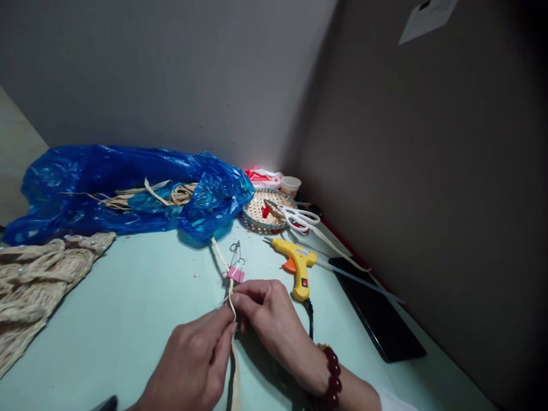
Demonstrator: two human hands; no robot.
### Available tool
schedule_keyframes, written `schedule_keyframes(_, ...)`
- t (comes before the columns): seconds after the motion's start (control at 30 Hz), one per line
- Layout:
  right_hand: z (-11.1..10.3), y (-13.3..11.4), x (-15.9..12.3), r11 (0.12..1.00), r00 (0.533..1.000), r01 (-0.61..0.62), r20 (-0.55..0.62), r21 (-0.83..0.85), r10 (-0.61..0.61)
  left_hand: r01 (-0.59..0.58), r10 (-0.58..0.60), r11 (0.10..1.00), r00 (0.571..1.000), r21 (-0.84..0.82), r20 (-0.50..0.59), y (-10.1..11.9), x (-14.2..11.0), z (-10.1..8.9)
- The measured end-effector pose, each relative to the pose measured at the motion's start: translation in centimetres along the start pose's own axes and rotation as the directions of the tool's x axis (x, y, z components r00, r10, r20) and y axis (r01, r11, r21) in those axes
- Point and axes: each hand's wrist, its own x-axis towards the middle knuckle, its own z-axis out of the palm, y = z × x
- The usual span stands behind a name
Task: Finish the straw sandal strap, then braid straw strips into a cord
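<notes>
Just this side of the pink binder clip [236, 274], the left hand [194, 365] and right hand [268, 314] both pinch the raffia strand [232, 302] it clamps; braiding looks under way, and the next cross calls for steady tension. Right of the clip lies a yellow glue gun [297, 265]; beyond it, white scissors [299, 218] and a blue plastic bag [128, 188].

Two bare hands; right wrist wears a bracelet [332, 371] of dark red round beads above a white sleeve [394, 399] edge
</notes>
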Motion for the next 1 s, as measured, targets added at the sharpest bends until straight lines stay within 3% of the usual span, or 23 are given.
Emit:
schedule_keyframes(0.1, -0.1, 0.1, 0.0, 0.984, 0.996, -0.071, 0.065, 0.163, 0.061, -0.074, 0.073, 0.995, 0.997, 0.066, 0.017, 0.2, -0.3, 0.2)
schedule_keyframes(0.2, -0.2, -0.2, -0.1, 0.978, 0.995, -0.098, 0.037, 0.183, 0.092, -0.055, 0.052, 0.997, 0.997, 0.062, 0.053, 0.5, 0.3, -1.4)
schedule_keyframes(0.33, -0.2, -0.5, -0.4, 0.978, 0.995, -0.098, 0.01, 0.182, 0.098, 0.188, -0.174, 0.974, 0.979, -0.13, 0.109, 0.0, 2.1, -4.4)
schedule_keyframes(0.37, -0.2, -0.6, -0.4, 0.975, 0.995, -0.099, 0.018, 0.201, 0.097, 0.297, -0.264, 0.922, 0.952, -0.249, 0.155, -0.3, 2.6, -4.7)
schedule_keyframes(0.43, -0.1, -0.6, -0.4, 0.963, 0.994, -0.109, 0.041, 0.245, 0.102, 0.469, -0.309, 0.721, 0.877, -0.511, 0.368, -1.0, 3.4, -4.7)
schedule_keyframes(0.5, -0.1, -0.7, -0.4, 0.953, 0.991, -0.129, 0.056, 0.275, 0.118, 0.487, -0.268, 0.64, 0.866, -0.594, 0.422, -1.4, 4.0, -3.9)
schedule_keyframes(0.6, -0.3, -0.7, -0.3, 0.969, 0.992, -0.121, 0.072, 0.216, 0.108, 0.448, -0.248, 0.704, 0.882, -0.551, 0.4, -1.8, 4.3, -2.7)
schedule_keyframes(0.77, -0.8, -0.6, -0.5, 0.99, 0.999, -0.009, 0.041, -0.144, 0.015, 0.26, -0.167, 0.874, 0.954, -0.411, 0.248, -1.5, 4.1, -2.9)
schedule_keyframes(0.87, -0.9, -0.9, -0.9, 0.946, 0.999, 0.04, 0.019, -0.322, -0.036, 0.153, -0.095, 0.94, 0.976, -0.305, 0.196, -0.8, 3.9, -3.4)
schedule_keyframes(1.0, -1.0, -1.3, -1.2, 0.83, 0.993, 0.114, 0.037, -0.546, -0.113, 0.113, -0.085, 0.978, 0.984, -0.176, 0.159, -0.7, 4.0, -3.3)
